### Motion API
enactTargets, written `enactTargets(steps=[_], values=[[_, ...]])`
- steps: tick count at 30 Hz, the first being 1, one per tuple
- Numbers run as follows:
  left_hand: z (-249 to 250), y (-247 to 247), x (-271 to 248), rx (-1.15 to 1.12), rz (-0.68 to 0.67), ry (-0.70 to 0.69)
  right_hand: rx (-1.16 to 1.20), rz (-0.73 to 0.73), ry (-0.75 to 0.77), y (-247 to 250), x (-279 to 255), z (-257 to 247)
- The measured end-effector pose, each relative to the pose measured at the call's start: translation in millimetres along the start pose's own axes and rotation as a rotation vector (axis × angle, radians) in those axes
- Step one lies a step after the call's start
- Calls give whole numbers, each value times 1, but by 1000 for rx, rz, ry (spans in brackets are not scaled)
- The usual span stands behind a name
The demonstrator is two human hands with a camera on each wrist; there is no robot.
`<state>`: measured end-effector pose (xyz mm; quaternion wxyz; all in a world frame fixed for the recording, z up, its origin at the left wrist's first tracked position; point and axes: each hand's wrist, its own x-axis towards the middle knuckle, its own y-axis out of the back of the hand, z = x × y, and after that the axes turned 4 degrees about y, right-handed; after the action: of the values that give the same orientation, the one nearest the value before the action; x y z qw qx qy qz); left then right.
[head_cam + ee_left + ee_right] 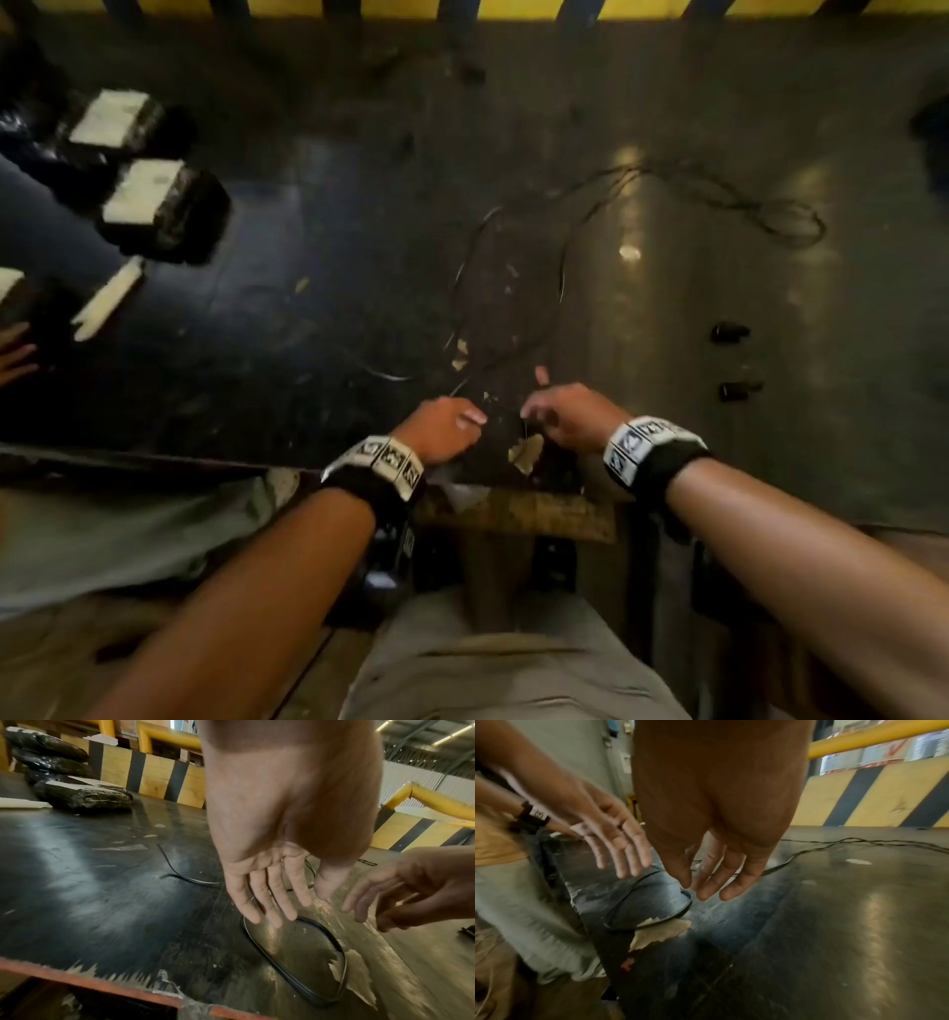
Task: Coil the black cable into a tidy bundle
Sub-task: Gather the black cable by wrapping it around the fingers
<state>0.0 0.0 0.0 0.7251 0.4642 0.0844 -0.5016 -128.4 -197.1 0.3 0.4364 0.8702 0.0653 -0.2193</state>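
Black cable (560, 267) — thin, limp, light by the look of it; sprawled in loose loops over the dark table (308, 308), one small loop near the front edge. Left hand (270, 882) and right hand (716, 870) hover just above that loop, fingers straight, holding nothing. Best taken at the near loop. Wrapped blocks (164, 210) at far left.

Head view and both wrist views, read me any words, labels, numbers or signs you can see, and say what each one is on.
No text can be read in any view.
Wristbands: black-and-white square markers, patterns only, no letters.
White labels on the black blocks: blurred, nothing legible.
Posters behind the yellow rail: too blurred to read.
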Motion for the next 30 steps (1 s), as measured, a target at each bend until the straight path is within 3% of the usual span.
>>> enactTargets(steps=[3,7,11,14,17,20,26,30], values=[[7,2,13,-1,59,2,-9,-11,-56,-9,17,-4],[8,1,24,-58,54,5,-22,18,-290,-31,24,-8],[8,2,33,-75,69,0,15,54,-333,-48,26,-8],[10,7,36,-14,13,-24,133,151,-230,-39,26,-13],[16,22,35,109,-133,-41,191,235,-6,-11,28,-18],[29,44,28,-24,-266,-69,146,284,159,25,29,-23],[49,81,8,-295,-378,-39,-82,209,309,89,31,-39],[59,93,0,-368,-460,-56,-68,264,433,119,31,-59]])
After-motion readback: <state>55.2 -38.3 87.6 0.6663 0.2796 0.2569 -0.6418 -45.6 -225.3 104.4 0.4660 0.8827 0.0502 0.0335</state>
